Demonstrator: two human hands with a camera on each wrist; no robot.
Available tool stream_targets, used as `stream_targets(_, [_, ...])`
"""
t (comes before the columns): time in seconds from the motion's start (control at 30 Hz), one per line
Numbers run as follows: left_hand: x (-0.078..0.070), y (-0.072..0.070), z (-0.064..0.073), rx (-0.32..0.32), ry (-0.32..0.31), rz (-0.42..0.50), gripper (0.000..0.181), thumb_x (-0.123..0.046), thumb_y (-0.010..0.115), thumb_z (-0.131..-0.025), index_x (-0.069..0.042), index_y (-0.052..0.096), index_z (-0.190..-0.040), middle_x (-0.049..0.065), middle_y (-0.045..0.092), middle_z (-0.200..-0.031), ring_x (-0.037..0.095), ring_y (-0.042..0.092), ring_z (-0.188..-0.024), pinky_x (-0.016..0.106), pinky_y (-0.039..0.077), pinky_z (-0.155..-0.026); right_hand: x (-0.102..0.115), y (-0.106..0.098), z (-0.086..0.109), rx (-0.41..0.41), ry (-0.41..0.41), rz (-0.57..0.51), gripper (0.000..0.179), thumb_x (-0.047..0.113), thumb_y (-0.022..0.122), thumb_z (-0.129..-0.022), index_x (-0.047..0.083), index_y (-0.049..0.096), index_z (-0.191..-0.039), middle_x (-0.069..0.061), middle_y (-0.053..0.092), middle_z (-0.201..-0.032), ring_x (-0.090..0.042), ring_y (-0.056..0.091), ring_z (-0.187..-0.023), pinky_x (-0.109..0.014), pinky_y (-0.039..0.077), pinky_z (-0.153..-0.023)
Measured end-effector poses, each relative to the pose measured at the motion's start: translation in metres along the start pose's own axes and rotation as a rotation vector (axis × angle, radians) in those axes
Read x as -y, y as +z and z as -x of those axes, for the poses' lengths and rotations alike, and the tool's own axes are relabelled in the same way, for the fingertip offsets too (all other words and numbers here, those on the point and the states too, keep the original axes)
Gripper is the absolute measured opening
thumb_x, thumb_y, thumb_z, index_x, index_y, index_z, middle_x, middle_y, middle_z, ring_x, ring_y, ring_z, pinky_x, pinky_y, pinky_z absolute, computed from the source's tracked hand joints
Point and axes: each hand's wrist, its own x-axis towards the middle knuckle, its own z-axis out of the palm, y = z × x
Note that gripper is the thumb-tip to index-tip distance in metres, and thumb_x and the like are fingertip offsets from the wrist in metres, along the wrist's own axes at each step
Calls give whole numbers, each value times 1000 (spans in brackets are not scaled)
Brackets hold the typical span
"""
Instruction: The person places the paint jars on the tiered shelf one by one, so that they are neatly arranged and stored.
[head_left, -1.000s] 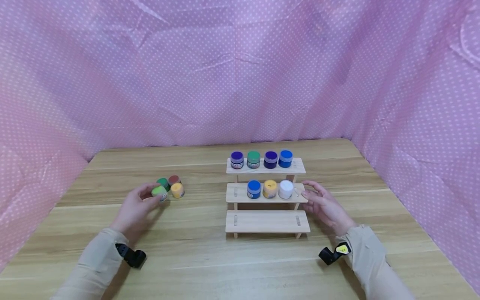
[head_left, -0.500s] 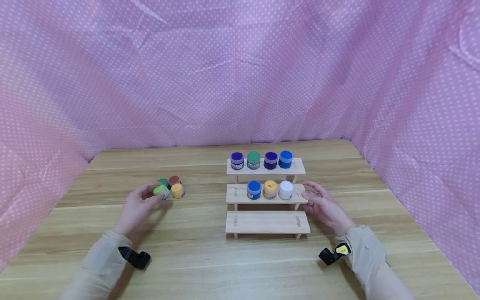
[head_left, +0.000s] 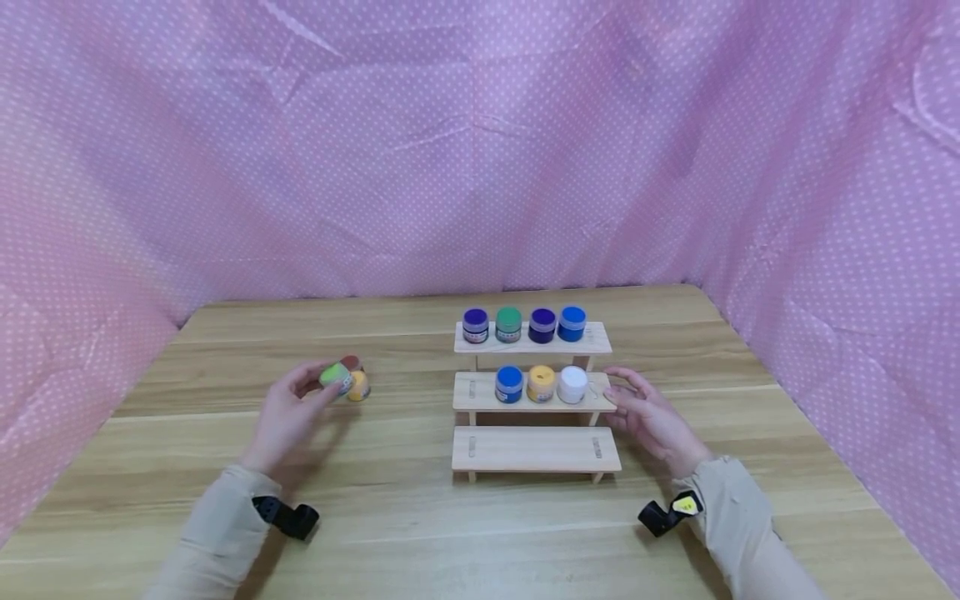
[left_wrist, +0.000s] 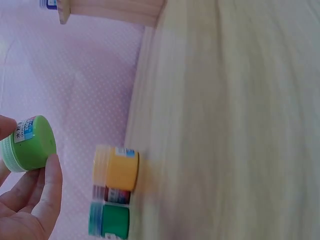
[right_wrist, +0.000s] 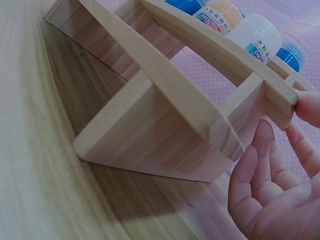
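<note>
My left hand (head_left: 292, 412) holds a light green paint jar (left_wrist: 36, 145) between thumb and fingers, lifted off the table in the left wrist view. Close by stand a yellow jar (left_wrist: 122, 167), a brown-red jar (left_wrist: 117, 195) and a dark green jar (left_wrist: 115, 220); the head view hides the dark green one. At the right end of a three-step wooden display rack (head_left: 536, 450), my right hand (head_left: 656, 421) pinches the middle shelf's end, thumb above and a finger below. On that shelf sit a blue jar (head_left: 509, 384), a yellow jar (head_left: 541, 383) and a white jar (head_left: 572, 384).
The top shelf bears a row of jars: purple (head_left: 476, 326), green (head_left: 508, 324), dark purple (head_left: 542, 325) and blue (head_left: 572, 323). The wooden table (head_left: 390, 517) spreads around the rack. A pink dotted cloth (head_left: 465, 150) hangs behind it.
My left hand has raised the light green jar and moved it slightly right, now in front of the dark green one. My right hand stays at the rack's end.
</note>
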Motion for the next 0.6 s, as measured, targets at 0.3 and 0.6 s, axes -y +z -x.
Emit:
stream_targets(0.3, [-9, 11, -5, 9, 70, 120, 38, -20, 63, -92, 0, 57, -124, 0, 65, -113, -6, 57, -93, 8, 46, -76, -4, -6, -2, 54, -37, 22, 27, 18, 56, -95, 24, 48, -120, 9, 60, -106, -6, 60, -96, -23, 51, -86])
stream_targets(0.6, [-29, 18, -5, 48, -10, 87, 44, -26, 65, -91, -3, 55, -127, 16, 61, -116, -2, 58, -93, 14, 51, -75, 3, 2, -2, 47, -22, -35, 25, 5, 47, -98, 24, 51, -113, 7, 60, -98, -5, 60, -89, -21, 52, -81])
